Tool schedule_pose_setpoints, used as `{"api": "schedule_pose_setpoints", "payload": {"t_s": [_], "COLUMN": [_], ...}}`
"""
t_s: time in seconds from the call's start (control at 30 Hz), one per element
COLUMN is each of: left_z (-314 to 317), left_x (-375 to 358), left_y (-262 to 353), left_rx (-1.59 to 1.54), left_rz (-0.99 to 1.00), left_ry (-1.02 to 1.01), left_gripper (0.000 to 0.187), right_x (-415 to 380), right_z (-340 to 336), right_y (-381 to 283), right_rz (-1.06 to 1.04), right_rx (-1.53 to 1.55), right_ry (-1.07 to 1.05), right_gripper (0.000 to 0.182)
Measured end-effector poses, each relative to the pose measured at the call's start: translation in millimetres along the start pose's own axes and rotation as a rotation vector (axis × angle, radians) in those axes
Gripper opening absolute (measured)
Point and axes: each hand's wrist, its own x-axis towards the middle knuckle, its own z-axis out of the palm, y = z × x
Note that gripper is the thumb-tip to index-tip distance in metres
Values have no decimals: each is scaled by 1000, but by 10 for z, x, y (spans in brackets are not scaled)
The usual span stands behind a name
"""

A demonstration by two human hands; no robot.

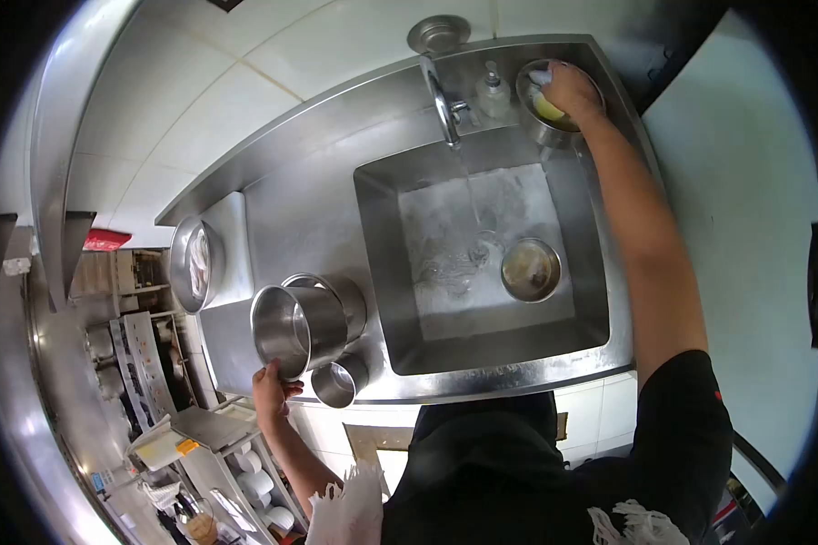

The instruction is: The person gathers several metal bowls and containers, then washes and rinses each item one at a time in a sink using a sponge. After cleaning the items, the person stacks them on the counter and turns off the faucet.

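My left hand (pixel 275 391) grips the rim of a steel pot (pixel 323 322), which is tipped with its mouth toward the left. A second round steel vessel (pixel 353 304) is partly hidden behind it, and a small steel cup (pixel 336 381) lies close by at the counter's front edge. My right hand (pixel 573 91) reaches into a steel bowl (pixel 554 136) at the sink's back right corner. Its fingers close on a yellow and whitish sponge (pixel 547 107), partly hidden by the hand. In the sink (pixel 495 354), a round steel bowl (pixel 531 271) holds cloudy liquid.
Water runs from the faucet (pixel 441 104) into the sink. A soap pump bottle (pixel 493 95) stands beside it. On the left, a steel bowl (pixel 194 263) with pale contents rests by a white board (pixel 232 245). Shelves with white dishes (pixel 259 486) are at the lower left.
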Motion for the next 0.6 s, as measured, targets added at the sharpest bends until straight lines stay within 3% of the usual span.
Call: {"api": "schedule_pose_setpoints", "payload": {"t_s": [0.1, 0.23, 0.4, 0.6], "left_z": [44, 65, 50, 155], "left_x": [91, 154, 170, 282], "left_y": [-11, 92, 213, 194], "left_rx": [84, 129, 171, 229], "left_rz": [-9, 10, 39, 68], "left_ry": [41, 45, 44, 95], "left_gripper": [38, 36, 35, 35], "right_x": [-316, -657, -1357, -1801], "right_z": [-432, -618, -736, -679], "right_y": [-190, -189, -354, -404], "right_rz": [135, 94, 11, 33], "right_rx": [101, 454, 976, 1165], "right_ry": [109, 325, 230, 95], "right_gripper": [54, 52, 47, 44]}}
